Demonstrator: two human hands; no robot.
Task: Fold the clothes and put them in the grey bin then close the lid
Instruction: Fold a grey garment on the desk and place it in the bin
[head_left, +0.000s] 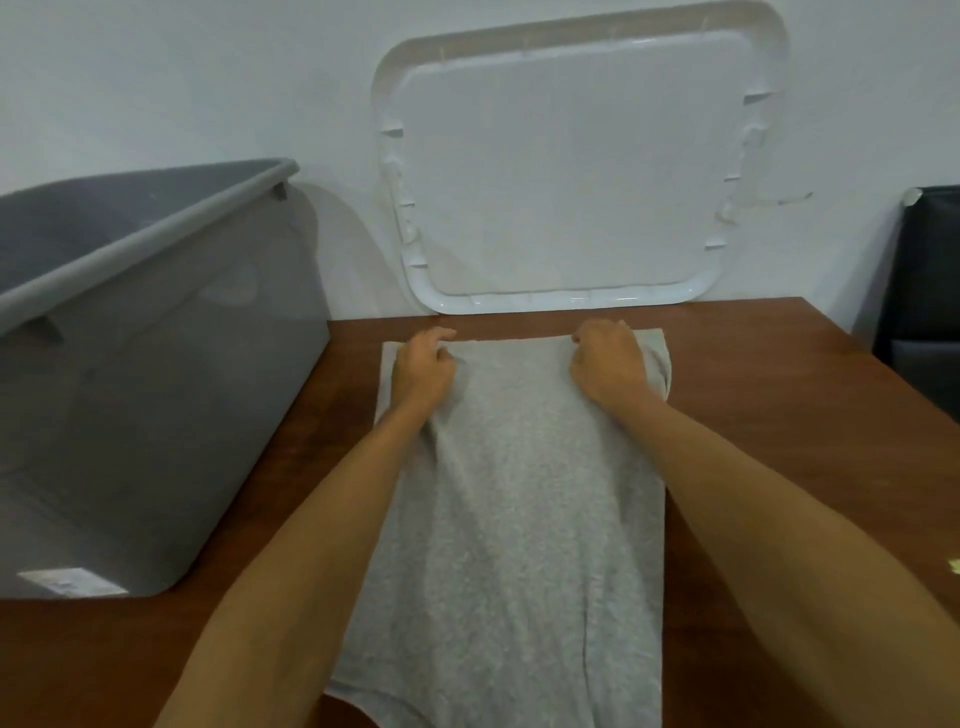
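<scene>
Brown wooden bench (779, 441) fills my view, and a grey shirt (519, 519) lies flat on it, running from the near edge away from me. Both forearms reach out over the shirt. At its far end I see the left hand (423, 364) and right hand (610, 364) each gripping the folded edge, fingers (436, 335) curled into the cloth. Just left of the shirt, the open grey bin (156, 234) stands on the bench. Beyond the hands, the white lid (571, 171) leans upright against the wall (156, 78).
</scene>
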